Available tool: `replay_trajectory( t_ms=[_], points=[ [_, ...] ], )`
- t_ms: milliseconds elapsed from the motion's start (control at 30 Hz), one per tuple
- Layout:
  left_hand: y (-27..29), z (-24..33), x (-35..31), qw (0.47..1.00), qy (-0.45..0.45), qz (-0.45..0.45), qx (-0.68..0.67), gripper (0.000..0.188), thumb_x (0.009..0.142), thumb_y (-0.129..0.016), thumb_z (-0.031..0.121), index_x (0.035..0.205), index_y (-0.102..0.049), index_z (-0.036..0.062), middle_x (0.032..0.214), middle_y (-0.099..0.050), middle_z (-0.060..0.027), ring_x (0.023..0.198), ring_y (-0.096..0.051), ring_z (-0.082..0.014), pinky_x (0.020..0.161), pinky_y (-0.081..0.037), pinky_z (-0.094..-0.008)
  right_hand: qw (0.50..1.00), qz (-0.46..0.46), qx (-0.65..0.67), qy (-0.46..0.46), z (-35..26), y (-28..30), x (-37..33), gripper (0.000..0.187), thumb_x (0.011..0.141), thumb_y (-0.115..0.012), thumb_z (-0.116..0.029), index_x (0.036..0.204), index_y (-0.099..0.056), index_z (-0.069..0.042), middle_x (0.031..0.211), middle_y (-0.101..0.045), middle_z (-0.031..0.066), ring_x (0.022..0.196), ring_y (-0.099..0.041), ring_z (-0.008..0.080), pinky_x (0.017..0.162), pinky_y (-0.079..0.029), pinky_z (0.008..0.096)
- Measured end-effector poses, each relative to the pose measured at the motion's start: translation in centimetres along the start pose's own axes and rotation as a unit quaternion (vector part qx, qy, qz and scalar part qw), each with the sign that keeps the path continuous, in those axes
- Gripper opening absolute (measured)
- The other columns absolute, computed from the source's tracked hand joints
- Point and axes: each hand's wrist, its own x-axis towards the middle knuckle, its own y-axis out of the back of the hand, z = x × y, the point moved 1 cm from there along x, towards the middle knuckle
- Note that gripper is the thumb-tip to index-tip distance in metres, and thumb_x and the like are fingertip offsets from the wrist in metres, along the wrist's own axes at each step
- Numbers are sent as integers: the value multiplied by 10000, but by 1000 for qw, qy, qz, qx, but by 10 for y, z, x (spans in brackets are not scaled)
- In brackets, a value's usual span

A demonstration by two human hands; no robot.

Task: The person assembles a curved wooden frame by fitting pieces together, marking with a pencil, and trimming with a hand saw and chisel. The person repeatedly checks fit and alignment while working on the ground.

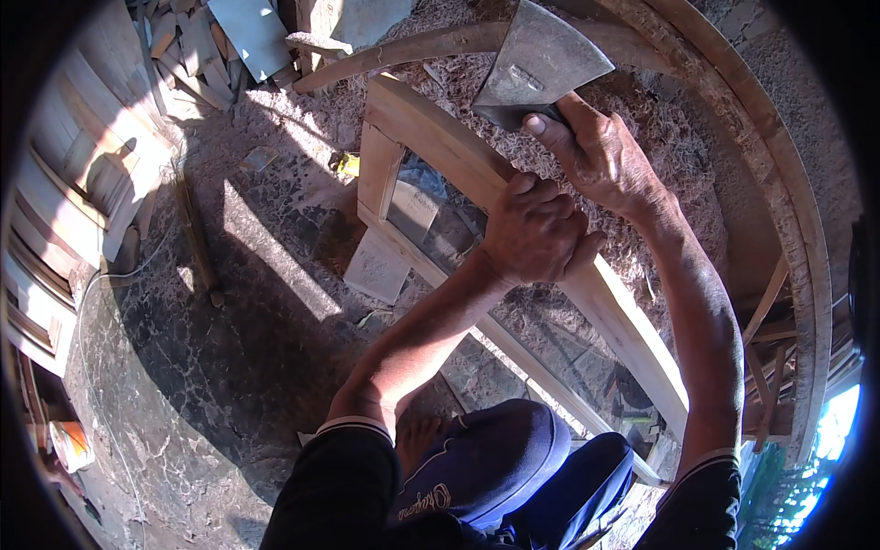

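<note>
A pale wooden frame slants across the middle, from the upper left down toward my right knee. My left hand is closed in a fist around its upper rail, thumb toward the right. Just beyond it, my right hand grips a hatchet close up behind the broad grey metal head. The blade rises above the rail, with its wide edge facing up and right. The hatchet's handle is mostly hidden by my right hand.
Wood shavings cover the ground beyond the frame. A large curved wooden piece arcs along the right. Wood offcuts lie at the far left, and a long wooden stick rests on the floor. An orange-and-white container stands left.
</note>
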Motion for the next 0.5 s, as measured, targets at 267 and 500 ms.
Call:
replay_trajectory(
  t_ms=[267, 500],
  points=[
    [7, 4, 0, 1000, 5, 24, 10, 435, 910, -606, 394, 545, -499, 182, 591, -431, 23, 625, -426, -157, 713, -332, -368, 999, 5, 36, 24, 1, -35, 41, 536, 1028, -516, -570, 1076, -599, -42, 753, -674, 194, 724, -728, 351, 620, -580, 446],
    [7, 6, 0, 1000, 25, 4, 2, 399, 882, -645, 367, 544, -530, 190, 585, -454, 36, 626, -442, -146, 709, -339, -368, 997, -35, -29, 68, -5, -46, 47, 539, 1028, -513, -575, 1016, -603, -43, 711, -630, 174, 714, -708, 332, 614, -557, 445]
  ],
)
